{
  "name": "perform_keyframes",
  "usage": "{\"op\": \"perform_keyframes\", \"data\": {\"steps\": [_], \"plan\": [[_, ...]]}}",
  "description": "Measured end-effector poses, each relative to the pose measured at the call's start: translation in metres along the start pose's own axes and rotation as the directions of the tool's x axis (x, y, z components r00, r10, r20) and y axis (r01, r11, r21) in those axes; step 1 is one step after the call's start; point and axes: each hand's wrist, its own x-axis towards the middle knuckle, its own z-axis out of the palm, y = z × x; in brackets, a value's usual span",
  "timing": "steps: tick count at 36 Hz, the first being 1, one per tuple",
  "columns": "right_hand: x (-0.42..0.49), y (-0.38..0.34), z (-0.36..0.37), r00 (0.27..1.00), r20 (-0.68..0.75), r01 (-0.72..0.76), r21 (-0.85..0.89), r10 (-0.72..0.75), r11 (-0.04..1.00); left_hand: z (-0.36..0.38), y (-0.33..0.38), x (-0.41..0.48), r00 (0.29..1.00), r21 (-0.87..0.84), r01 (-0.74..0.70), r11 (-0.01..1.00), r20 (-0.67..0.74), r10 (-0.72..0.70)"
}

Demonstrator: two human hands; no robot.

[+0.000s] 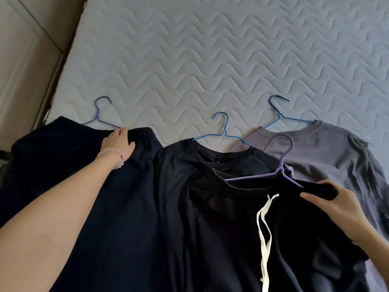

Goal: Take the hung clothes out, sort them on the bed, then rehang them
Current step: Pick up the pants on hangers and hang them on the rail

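The black shorts (242, 239) lie nearest on the bed (210, 60), overlapping a black tee (185, 165). They look soft, light and limp, so they should sag wherever they are unsupported. The right grip (336, 205) pinches the waistband's right end between thumb and fingers. A purple hanger (282, 165) sits at the waistband, and its stiff wire looks like the firmest place to take hold. The white drawstring (264, 228) trails loose and could snag.

The left grip (117, 142) rests spread on the waistband of a navy garment (84, 175) to the left, holding nothing that I can see. A grey tee (328, 148) lies to the right, partly under the others. All the hooks point up the bed.

Beyond the hooks the mattress is open quilted surface, with room to spread or slide pieces. The bed's left edge runs just beside the navy garment, so anything pushed that way could slip off.
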Motion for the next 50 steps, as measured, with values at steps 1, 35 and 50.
{"op": "perform_keyframes", "data": {"steps": [1,35,50], "plan": [[-0.002,-0.005,0.0,1.0,0.009,0.014,0.009,-0.014,1.0,-0.002,-0.004,-0.003,1.0,-0.006,-0.002,1.0,0.005,0.002],[-0.072,-0.19,0.096,0.947,0.204,0.243,0.056,-0.249,0.968,-0.119,-0.147,-0.139,0.994,-0.128,0.097,0.987,-0.038,-0.103],[-0.035,-0.159,0.199,0.997,0.076,0.012,-0.234,0.006,0.972,-0.066,-0.206,0.047,1.0,-0.054,0.023,0.998,0.019,-0.022]]}}
